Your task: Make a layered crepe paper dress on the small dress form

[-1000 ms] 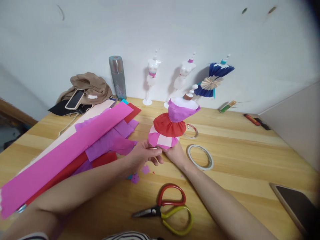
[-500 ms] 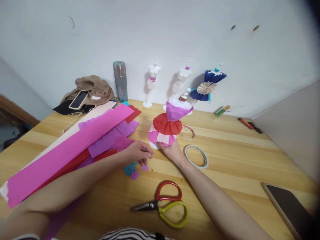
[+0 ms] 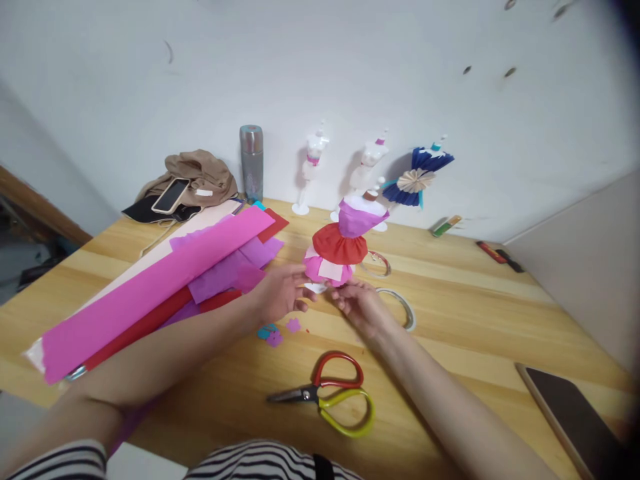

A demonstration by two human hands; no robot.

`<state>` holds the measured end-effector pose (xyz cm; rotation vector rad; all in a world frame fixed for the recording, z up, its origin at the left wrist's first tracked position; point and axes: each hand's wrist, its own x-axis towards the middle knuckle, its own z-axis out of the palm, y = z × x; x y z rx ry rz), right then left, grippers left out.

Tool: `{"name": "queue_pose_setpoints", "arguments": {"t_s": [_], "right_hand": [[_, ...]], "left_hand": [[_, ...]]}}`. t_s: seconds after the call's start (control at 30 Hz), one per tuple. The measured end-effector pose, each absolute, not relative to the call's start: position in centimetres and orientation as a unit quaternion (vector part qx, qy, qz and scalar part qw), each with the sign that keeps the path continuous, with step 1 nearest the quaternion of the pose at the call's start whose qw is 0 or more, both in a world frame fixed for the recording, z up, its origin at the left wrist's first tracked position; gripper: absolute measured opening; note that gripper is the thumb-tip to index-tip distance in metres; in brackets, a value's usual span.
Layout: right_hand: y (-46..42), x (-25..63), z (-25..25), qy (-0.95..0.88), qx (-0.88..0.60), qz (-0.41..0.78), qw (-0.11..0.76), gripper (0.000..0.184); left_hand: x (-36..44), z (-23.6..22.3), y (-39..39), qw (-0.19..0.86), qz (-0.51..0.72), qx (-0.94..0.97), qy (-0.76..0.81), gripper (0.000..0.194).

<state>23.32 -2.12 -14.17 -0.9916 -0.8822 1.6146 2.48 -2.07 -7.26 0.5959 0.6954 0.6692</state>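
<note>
A small mannequin in a paper dress (image 3: 340, 243) stands upright in front of me on a white round base. The dress has a purple top, a red gathered middle and a pink skirt with a pale pink patch. My left hand (image 3: 284, 293) is at the skirt's left edge, fingers apart, the upper fingertips touching the hem. At the lower right, the fingers of my right hand (image 3: 364, 308) are closed on the pink hem. Purple paper flowers (image 3: 293, 325) and a blue paper scrap (image 3: 267, 331) lie below my left hand.
Scissors (image 3: 320, 397) lie nearest me. Coloured paper strips (image 3: 155, 287) spread leftward. Behind stand a flask (image 3: 252, 163), two bare mannequins (image 3: 314, 157) and a blue-dressed one (image 3: 417, 179). Tape rolls (image 3: 406, 310) and a phone (image 3: 570, 420) are on the right.
My left hand has moved up and right to the skirt. My right hand has come out from behind the skirt to its lower right hem. The whole view has shifted slightly.
</note>
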Motion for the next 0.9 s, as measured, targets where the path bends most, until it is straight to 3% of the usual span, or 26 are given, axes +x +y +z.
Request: {"name": "queue_pose_setpoints", "arguments": {"t_s": [0.13, 0.27, 0.37, 0.53, 0.9], "right_hand": [[-3.8, 23.1, -12.8, -0.292, -0.35, 0.709, 0.538, 0.019], [-4.5, 22.7, -12.0, -0.239, -0.317, 0.723, 0.566, 0.012], [-4.7, 22.4, -11.9, -0.211, -0.303, 0.73, 0.575, 0.018], [-4.6, 22.1, -11.9, -0.181, -0.285, 0.739, 0.583, 0.029], [-4.4, 21.7, -11.8, -0.201, -0.265, 0.756, 0.564, 0.028]], "left_hand": [[3.6, -7.4, -2.1, 0.807, 0.381, 0.269, 0.363, 0.021], [3.8, -8.1, -1.7, 0.79, 0.416, 0.27, 0.361, 0.027], [3.8, -8.6, -1.5, 0.79, 0.419, 0.271, 0.356, 0.028], [3.9, -8.8, -1.3, 0.799, 0.416, 0.259, 0.349, 0.025], [4.1, -9.4, -0.8, 0.804, 0.422, 0.234, 0.349, 0.024]]}}
